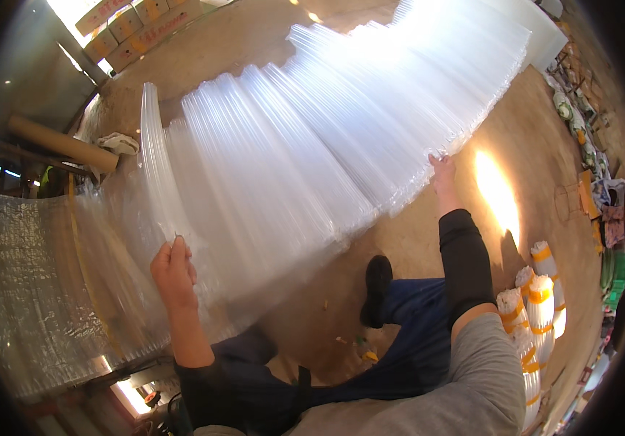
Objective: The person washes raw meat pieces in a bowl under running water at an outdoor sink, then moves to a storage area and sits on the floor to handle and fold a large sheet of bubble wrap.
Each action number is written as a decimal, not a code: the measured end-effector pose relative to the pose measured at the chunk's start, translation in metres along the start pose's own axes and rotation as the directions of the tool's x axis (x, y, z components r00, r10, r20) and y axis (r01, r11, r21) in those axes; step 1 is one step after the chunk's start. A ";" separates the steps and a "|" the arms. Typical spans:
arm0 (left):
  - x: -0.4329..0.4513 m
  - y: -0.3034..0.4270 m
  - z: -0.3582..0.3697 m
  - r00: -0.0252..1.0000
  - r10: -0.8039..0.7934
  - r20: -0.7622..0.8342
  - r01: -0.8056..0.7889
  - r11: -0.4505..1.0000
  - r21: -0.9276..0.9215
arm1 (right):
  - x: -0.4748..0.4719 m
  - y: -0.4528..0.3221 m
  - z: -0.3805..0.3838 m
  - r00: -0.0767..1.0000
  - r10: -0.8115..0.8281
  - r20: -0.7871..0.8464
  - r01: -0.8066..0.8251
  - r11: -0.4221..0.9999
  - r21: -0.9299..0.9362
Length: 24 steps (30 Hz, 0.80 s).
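A broad sheet of clear plastic film (pixel 285 136), lying in many long pleats, spreads before me from lower left to upper right. My left hand (pixel 175 267) pinches the near end of a narrow gathered fold of film (pixel 154 141) between thumb and fingers. Further right, my right hand (pixel 443 173) has its fingers on the sheet's near crinkled edge and appears to grip it there. Strong glare washes out the upper right of the film. What supports the sheet is hidden beneath it.
At left, smoother film (pixel 29 283) runs over a frame near a cardboard tube (pixel 62 143). Cardboard boxes (pixel 143 30) are stacked at the far upper left. On the floor at right stand several taped bundles of film (pixel 541 308). My shoe (pixel 376 291) is on the brown floor.
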<state>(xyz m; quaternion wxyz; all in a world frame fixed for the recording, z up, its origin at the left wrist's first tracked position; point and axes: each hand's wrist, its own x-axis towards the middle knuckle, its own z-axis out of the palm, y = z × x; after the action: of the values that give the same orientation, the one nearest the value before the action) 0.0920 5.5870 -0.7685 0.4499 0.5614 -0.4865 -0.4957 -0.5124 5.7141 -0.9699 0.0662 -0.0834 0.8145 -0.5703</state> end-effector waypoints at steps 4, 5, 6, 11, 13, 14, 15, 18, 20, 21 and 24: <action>0.000 -0.002 0.000 0.999 0.015 0.031 -0.015 1.000 -0.009 | -0.001 -0.044 -0.002 0.984 -0.130 0.122 0.105 0.975 0.194; 0.000 -0.001 -0.001 0.999 0.018 0.029 -0.018 1.000 -0.014 | -0.003 -0.056 -0.002 0.984 -0.149 0.103 0.126 0.972 0.199; 0.000 -0.001 -0.002 0.999 0.005 0.036 -0.005 1.000 -0.011 | -0.006 -0.069 -0.004 0.983 -0.167 0.083 0.147 0.968 0.204; 0.001 0.002 -0.007 0.999 -0.006 0.044 0.007 1.000 -0.025 | -0.031 -0.128 -0.035 0.982 0.048 0.183 -0.121 0.903 0.412; 0.000 0.001 -0.009 0.998 -0.014 0.053 0.016 0.999 -0.041 | -0.050 -0.139 -0.042 0.978 0.006 0.208 -0.085 0.924 0.372; 0.000 0.000 -0.009 0.999 -0.013 0.052 0.016 0.999 -0.052 | -0.064 -0.137 -0.042 0.977 -0.043 0.208 -0.018 0.959 0.283; 0.000 0.000 -0.010 0.998 -0.009 0.062 0.013 0.998 -0.065 | -0.077 -0.136 -0.042 0.957 -0.132 0.258 0.077 0.975 0.210; -0.001 -0.003 -0.014 0.997 0.011 0.073 -0.004 0.995 -0.099 | -0.097 -0.132 -0.033 0.936 -0.299 0.186 0.289 0.954 0.078; -0.001 -0.005 -0.019 0.998 0.004 0.063 0.003 0.993 -0.121 | -0.103 -0.133 -0.027 0.880 -0.467 0.090 0.471 0.881 -0.037; 0.000 -0.005 -0.021 0.998 0.018 0.059 -0.011 0.993 -0.119 | -0.104 -0.136 -0.025 0.891 -0.445 0.090 0.447 0.894 -0.014; 0.001 -0.006 -0.029 0.999 0.024 0.042 -0.018 0.991 -0.133 | -0.107 -0.152 -0.025 0.960 -0.276 0.057 0.266 0.954 0.140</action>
<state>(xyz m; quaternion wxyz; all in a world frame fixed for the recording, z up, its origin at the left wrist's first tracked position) 0.1211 5.5875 -0.7712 0.4806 0.5141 -0.4682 -0.5343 -0.4036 5.7087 -0.8169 0.0235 -0.2112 0.7530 -0.6228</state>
